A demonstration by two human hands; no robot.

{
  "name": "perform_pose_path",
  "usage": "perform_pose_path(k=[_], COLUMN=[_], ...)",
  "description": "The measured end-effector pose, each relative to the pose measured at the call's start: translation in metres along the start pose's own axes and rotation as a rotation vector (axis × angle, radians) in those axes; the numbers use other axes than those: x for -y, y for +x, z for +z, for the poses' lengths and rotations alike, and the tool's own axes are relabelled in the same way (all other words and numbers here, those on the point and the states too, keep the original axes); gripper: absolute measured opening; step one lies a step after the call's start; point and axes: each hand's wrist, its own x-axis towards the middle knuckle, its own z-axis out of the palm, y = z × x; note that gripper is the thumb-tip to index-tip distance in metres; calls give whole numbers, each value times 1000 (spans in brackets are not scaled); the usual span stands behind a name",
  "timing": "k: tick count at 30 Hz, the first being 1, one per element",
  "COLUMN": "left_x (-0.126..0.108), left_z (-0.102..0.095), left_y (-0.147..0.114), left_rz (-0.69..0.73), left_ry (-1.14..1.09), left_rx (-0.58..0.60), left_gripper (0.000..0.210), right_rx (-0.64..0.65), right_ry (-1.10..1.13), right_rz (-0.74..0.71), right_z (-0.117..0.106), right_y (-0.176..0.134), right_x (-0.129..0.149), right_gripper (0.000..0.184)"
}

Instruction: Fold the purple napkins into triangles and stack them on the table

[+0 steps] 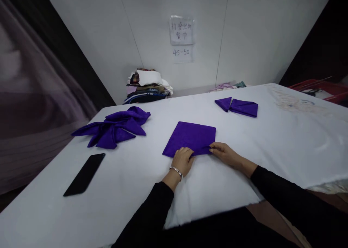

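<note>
Light is dim and soft, the drape [35, 106] (far left) seemingly blurred.

On the worktop [130, 190] I see one cloth [194, 135] midway, more cloth [244, 108] behind it to the right, a cloth heap [126, 125] left, a slab [85, 175] before the heap.

A purple cloth [191, 136] lies mostly flat on the white table [130, 190].
</note>
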Motion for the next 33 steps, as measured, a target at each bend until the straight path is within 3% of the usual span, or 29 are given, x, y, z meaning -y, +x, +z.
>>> perform_pose_path(k=[6,12,16,33], left_x=[10,17,24,53], left_z=[-3,-4,-9,-23], left_y=[0,1,0,-3], left_rz=[-145,-315,-383,-548], left_ry=[11,-57,-44,5], left_rx=[-57,-129,-170,-190], left_gripper=[9,44,49,54], right_rx=[7,-23,-47,11], right_ry=[15,-235,-367,-754], right_rz=[0,36,49,64], right_z=[-6,3,12,32], right_y=[38,92,118,181], right_x=[-1,-1,0,1], right_gripper=[20,15,12,22])
